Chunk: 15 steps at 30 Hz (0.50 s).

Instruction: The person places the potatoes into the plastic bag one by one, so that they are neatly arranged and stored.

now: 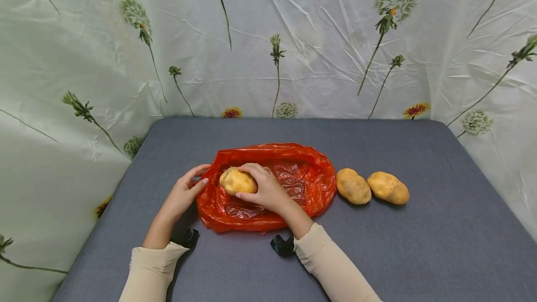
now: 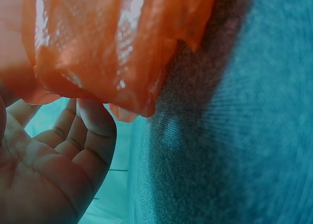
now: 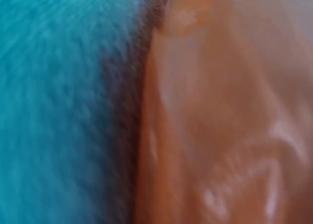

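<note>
Your right-hand grip [image 1: 264, 189] is holding a potato [image 1: 233, 182], thumb and fingers curling round its right end; that potato is sitting within the mouth of the red plastic bag [image 1: 322, 178], toward the left end; whether it's touching bottom, I can't tell; your left-hand grip [image 1: 183, 195] is touching the bag's left edge; fingertips are disappearing behind plastic in the left wrist view, so I can't tell if it's pinching; a first loose potato [image 1: 353, 186] is lying just beside the bag's right edge; a second loose potato [image 1: 388, 188] is lying right next to that one, farther right; everything is resting on the grey tabletop [image 1: 419, 255]; a flower-print sheet [image 1: 314, 22] is hanging behind; the right wrist view is blurring, showing mostly orange plastic.
</note>
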Available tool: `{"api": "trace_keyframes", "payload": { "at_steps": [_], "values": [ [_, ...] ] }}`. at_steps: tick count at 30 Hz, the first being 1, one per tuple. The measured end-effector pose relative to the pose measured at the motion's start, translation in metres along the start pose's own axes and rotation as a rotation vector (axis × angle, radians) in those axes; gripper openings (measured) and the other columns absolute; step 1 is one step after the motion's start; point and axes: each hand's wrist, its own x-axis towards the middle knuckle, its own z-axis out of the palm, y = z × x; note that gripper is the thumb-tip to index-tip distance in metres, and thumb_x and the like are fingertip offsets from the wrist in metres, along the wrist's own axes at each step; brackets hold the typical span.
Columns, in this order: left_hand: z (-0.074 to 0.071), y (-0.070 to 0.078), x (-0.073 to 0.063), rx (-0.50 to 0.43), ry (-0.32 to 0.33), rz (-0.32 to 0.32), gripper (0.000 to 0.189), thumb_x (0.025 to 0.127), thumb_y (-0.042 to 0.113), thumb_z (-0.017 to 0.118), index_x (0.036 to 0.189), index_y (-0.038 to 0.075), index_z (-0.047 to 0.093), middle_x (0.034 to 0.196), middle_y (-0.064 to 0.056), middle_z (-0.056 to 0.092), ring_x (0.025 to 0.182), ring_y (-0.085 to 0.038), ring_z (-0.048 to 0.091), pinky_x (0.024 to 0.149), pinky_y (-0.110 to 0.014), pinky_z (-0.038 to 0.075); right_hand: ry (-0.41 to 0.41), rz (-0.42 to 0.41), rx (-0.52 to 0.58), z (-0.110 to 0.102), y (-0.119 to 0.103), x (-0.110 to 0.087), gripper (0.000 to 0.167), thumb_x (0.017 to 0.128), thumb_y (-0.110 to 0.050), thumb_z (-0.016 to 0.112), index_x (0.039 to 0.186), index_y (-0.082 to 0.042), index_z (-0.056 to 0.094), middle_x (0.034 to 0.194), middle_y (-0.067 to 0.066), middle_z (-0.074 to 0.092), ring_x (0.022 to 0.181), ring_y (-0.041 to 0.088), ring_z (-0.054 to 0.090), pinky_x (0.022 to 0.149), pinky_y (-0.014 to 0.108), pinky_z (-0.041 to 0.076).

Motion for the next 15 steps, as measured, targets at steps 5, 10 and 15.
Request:
{"api": "trace_keyframes", "payload": {
  "at_steps": [5, 10, 15],
  "values": [
    [-0.001, -0.015, 0.004, 0.004, 0.0, 0.005, 0.041, 0.092, 0.017, 0.053, 0.131, 0.01, 0.043, 0.117, -0.019, 0.047, 0.081, -0.024, 0.054, 0.064, -0.028, 0.048, -0.046, 0.017, -0.001, 0.007, -0.001, 0.003, 0.055, 0.075, -0.027, 0.073, 0.121, -0.009, 0.049, 0.122, 0.005, 0.047, 0.113, 0.014, 0.043, 0.095, 0.03, 0.033],
    [-0.001, -0.018, 0.005, 0.007, 0.003, 0.028, 0.041, 0.091, 0.019, 0.053, 0.13, 0.009, 0.044, 0.116, -0.019, 0.047, 0.081, -0.025, 0.055, 0.064, -0.029, 0.048, -0.08, 0.043, -0.007, 0.013, -0.003, 0.004, 0.056, 0.075, -0.029, 0.073, 0.122, -0.01, 0.049, 0.123, 0.004, 0.047, 0.114, 0.014, 0.042, 0.094, 0.03, 0.034],
    [-0.001, -0.018, 0.004, 0.015, 0.003, 0.029, 0.041, 0.092, 0.019, 0.053, 0.13, 0.009, 0.044, 0.116, -0.019, 0.047, 0.082, -0.025, 0.055, 0.065, -0.029, 0.048, -0.115, 0.043, -0.018, 0.016, -0.004, 0.004, 0.057, 0.075, -0.029, 0.073, 0.123, -0.011, 0.048, 0.123, 0.003, 0.048, 0.114, 0.014, 0.043, 0.094, 0.029, 0.034]
  ]
}}
